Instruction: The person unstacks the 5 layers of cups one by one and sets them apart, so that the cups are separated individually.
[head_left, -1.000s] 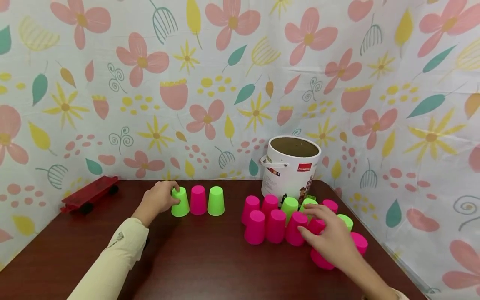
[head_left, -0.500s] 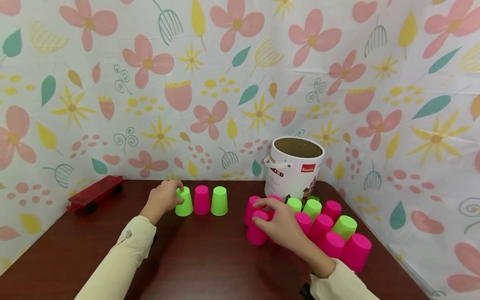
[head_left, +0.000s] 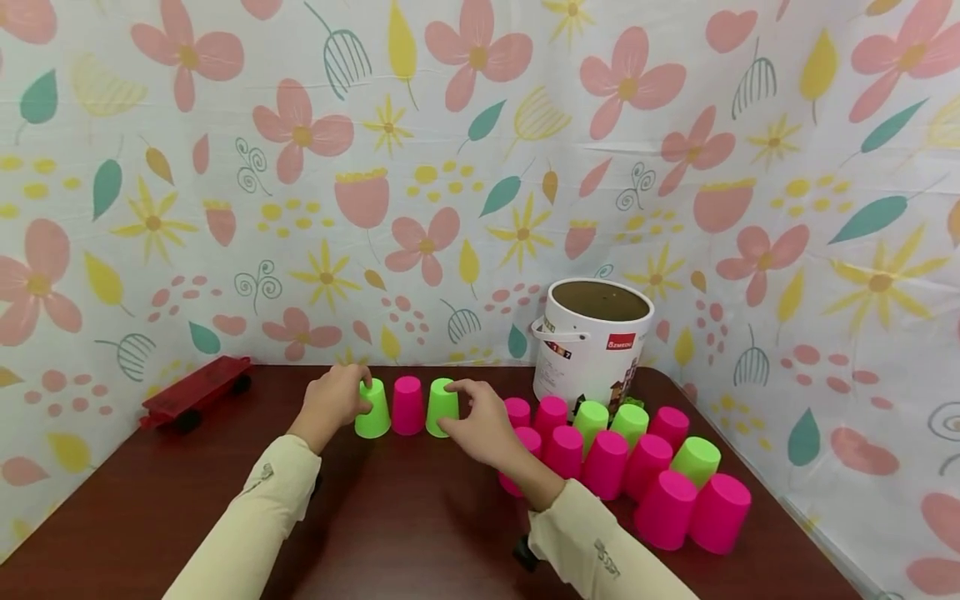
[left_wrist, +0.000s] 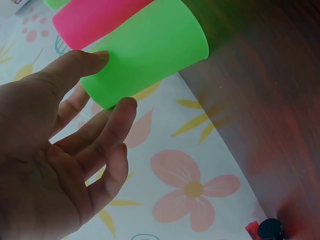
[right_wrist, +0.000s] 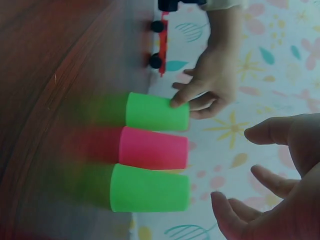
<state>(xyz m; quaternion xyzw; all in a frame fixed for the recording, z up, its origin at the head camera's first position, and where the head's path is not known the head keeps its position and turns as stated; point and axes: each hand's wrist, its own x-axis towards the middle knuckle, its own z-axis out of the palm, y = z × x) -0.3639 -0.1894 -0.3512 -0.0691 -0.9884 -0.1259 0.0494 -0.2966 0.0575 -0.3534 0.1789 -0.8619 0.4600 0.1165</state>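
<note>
Three upside-down plastic cups stand in a row at the back of the table: a left green cup point(head_left: 377, 417), a pink cup point(head_left: 407, 407) and a right green cup point(head_left: 441, 410). My left hand point(head_left: 332, 402) pinches the left green cup near its top, thumb on one side and fingertips on the other, as the left wrist view shows. My right hand point(head_left: 486, 427) reaches in beside the right green cup with thumb and fingers spread. In the right wrist view a gap shows between those fingertips and the cup, and the palm holds nothing.
Several pink cups point(head_left: 605, 467) and a few green cups point(head_left: 697, 460) stand upside down in a cluster on the right. Behind them is a white bucket point(head_left: 577, 362) with a handle. A red toy skateboard point(head_left: 197, 390) lies at the back left, near the patterned cloth point(head_left: 480, 200).
My right hand has moved left from over the cup cluster to beside the right green cup. The left hand stays at the left green cup. The view has shifted slightly.
</note>
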